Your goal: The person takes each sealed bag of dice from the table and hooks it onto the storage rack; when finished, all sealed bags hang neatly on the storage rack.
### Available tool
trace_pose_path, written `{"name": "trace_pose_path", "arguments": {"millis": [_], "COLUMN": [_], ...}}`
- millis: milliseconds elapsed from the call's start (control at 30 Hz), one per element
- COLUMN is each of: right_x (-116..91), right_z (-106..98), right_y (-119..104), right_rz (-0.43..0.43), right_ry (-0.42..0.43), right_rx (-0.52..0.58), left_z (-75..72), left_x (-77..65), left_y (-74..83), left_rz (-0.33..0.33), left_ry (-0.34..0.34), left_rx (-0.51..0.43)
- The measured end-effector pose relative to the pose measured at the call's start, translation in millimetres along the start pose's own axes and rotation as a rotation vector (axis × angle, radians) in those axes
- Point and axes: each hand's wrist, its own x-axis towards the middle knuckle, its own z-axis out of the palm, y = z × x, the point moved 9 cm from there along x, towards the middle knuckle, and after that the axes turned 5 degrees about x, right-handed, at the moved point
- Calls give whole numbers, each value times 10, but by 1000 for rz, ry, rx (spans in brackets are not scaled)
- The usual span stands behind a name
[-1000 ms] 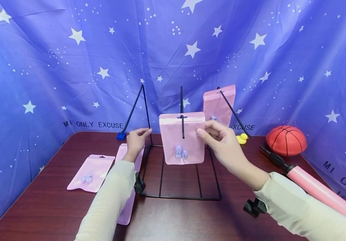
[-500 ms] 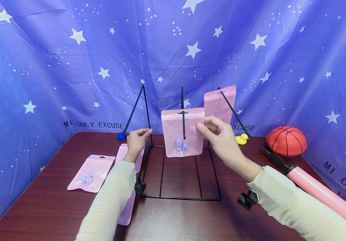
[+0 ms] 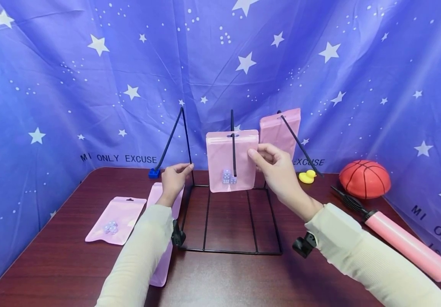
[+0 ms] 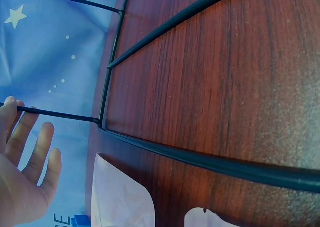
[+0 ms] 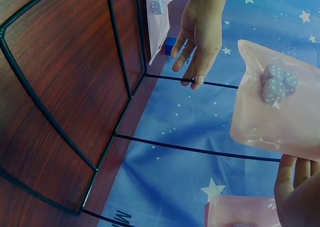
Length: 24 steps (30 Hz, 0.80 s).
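In the head view my right hand (image 3: 279, 172) pinches the right edge of a pink zip bag (image 3: 217, 153) with dice (image 3: 226, 176) inside. The bag's hanger hole is around the middle prong (image 3: 234, 155) of a black wire rack (image 3: 231, 252). My left hand (image 3: 173, 179) pinches the rack's left upright between thumb and fingers; the left wrist view shows the other fingers (image 4: 39, 154) spread. Another pink bag (image 3: 273, 132) hangs on the right prong, partly behind my right hand. The left prong (image 3: 169, 137) has no bag on it.
Two pink bags lie on the left: one flat bag with dice (image 3: 122, 213), one long bag (image 3: 162, 268) partly under my left sleeve. A blue toy brick (image 3: 154, 173), yellow duck (image 3: 306, 176), red ball (image 3: 364, 179) and pink hand pump (image 3: 408, 245) are also on the table.
My right hand has slid the bag back along the middle prong, so it sits higher and farther away in the head view. The left hand has stayed on the upright.
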Motion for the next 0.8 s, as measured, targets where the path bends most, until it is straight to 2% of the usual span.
{"name": "trace_pose_path", "arguments": {"millis": [800], "right_x": [218], "right_z": [-69], "right_y": [116], "right_rz": [-16], "right_ry": [136], "right_rx": [-74], "left_z": [-13], "left_x": [-35], "left_y": [13], "left_rz": [-7], "left_ry": [-1], "left_rx": [5]}}
